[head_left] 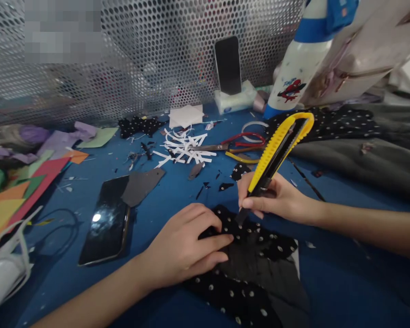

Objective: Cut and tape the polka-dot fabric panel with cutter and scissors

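Note:
My right hand [276, 198] grips a yellow and black box cutter [276, 155], held slanted with its tip down at a black fabric with white dots [280, 246]. My left hand [187, 246] lies on the same fabric, fingers spread and pressing it down, left of the cutter's tip. A dark grey sheet [259, 264] lies among the dotted fabric, with a bit of white showing at its right edge. Whether the blade is out cannot be made out.
Around are a black phone [105, 218], a grey scrap [141, 184], white paper strips [187, 148], red-handled scissors [222, 146], coloured papers [30, 187] and a white cable [20, 241]. Behind stand another phone [228, 66], a bottle [299, 68] and a perforated metal panel [150, 54].

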`<state>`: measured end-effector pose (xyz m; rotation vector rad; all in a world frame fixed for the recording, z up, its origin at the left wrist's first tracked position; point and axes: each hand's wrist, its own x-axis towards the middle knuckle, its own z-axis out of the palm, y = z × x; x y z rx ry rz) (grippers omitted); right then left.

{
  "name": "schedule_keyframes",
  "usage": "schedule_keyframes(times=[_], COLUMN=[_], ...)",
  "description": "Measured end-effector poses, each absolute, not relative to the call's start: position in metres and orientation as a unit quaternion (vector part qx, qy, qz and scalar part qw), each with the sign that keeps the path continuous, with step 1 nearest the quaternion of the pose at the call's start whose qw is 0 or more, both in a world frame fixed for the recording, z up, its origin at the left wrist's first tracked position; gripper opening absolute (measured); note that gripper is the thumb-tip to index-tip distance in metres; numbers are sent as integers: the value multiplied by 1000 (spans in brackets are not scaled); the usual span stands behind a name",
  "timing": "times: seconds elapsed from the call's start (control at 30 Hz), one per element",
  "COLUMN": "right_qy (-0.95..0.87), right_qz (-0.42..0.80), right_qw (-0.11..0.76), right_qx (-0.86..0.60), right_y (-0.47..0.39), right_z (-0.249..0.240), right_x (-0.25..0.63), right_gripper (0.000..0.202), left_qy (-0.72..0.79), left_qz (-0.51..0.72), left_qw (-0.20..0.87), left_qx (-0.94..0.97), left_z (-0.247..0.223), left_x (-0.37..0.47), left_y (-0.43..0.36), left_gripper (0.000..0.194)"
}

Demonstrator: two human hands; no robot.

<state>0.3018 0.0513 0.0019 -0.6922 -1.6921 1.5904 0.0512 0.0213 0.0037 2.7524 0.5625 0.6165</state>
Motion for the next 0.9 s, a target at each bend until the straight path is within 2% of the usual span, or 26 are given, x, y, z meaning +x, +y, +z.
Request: schedule_keyframes(times=[0.23, 0.47, 0.67, 0.77, 0.9], right_qy=[-653, -625, -719, -723, -716], right_qz=[626, 587, 464, 467, 482], right_qw=[334, 391, 360, 345, 333], right_qx=[-266, -335, -372, -375, -379], right_y=[52, 50, 50, 52, 52], right_z=[1, 2, 2, 1, -1], right_x=[302, 299, 299, 300, 301], right_gripper=[16, 22, 17, 16, 15], left_qy=[194, 165, 130, 136, 145], left_qz=[210, 190, 176, 180, 179], left_qw=[128, 91, 72, 71, 83], left_qx=[950, 964, 973, 972, 969], left_z=[3, 5, 2, 2, 2], left_x=[52, 53, 53, 53, 53], left_y=[20, 18, 15, 15, 16], left_gripper=[40, 49, 42, 40, 47])
